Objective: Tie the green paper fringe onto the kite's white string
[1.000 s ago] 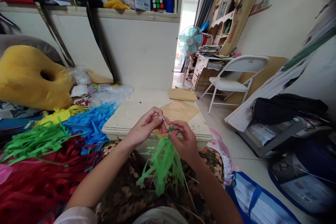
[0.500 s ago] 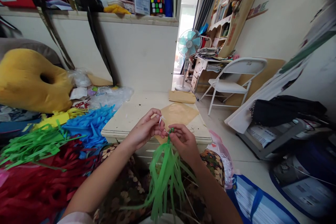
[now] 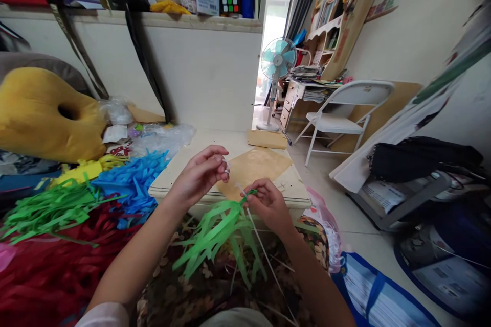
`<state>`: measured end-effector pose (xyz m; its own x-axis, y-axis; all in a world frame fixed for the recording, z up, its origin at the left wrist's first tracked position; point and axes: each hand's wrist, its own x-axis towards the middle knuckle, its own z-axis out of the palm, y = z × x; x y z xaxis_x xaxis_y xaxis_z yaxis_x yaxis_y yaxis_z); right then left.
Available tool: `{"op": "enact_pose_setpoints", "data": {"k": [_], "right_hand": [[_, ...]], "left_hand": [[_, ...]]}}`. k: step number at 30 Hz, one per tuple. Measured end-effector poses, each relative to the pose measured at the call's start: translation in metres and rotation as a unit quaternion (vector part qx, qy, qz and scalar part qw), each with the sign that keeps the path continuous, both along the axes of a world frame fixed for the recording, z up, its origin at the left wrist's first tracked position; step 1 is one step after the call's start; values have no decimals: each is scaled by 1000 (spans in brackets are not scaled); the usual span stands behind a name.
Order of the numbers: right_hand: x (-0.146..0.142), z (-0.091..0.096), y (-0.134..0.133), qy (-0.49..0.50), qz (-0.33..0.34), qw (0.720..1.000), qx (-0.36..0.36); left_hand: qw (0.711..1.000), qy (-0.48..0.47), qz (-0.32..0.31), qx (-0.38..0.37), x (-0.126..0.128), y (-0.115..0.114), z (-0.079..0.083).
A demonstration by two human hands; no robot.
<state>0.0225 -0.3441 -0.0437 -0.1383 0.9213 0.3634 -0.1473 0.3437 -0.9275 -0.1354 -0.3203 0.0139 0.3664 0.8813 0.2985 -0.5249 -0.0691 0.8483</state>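
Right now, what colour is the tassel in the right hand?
Green; the head view shows the tassel best.

1. A white plaster half-wall [image 3: 207, 76] carries a cluttered ledge.
2. Daylight fills the open doorway [image 3: 276, 10].
3. A teal standing fan [image 3: 278, 59], a white folding metal chair [image 3: 341, 112] and a wooden bookshelf [image 3: 337, 15] stand on the pale tiled floor [image 3: 337, 184].

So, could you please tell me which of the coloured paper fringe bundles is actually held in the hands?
The green tassel over the lap: the right hand pinches its top. The blue pile, green pile and red pile lie untouched at left.
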Motion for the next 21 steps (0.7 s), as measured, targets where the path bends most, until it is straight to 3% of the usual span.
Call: {"op": "enact_pose_setpoints", "data": {"k": [17, 21], "right_hand": [[3, -8, 2, -27, 20, 999, -16], [5, -11, 3, -53, 12, 998, -16]], "left_hand": [[985, -120, 110, 64, -19, -8, 27], [982, -126, 108, 91, -22, -9, 36]]}}
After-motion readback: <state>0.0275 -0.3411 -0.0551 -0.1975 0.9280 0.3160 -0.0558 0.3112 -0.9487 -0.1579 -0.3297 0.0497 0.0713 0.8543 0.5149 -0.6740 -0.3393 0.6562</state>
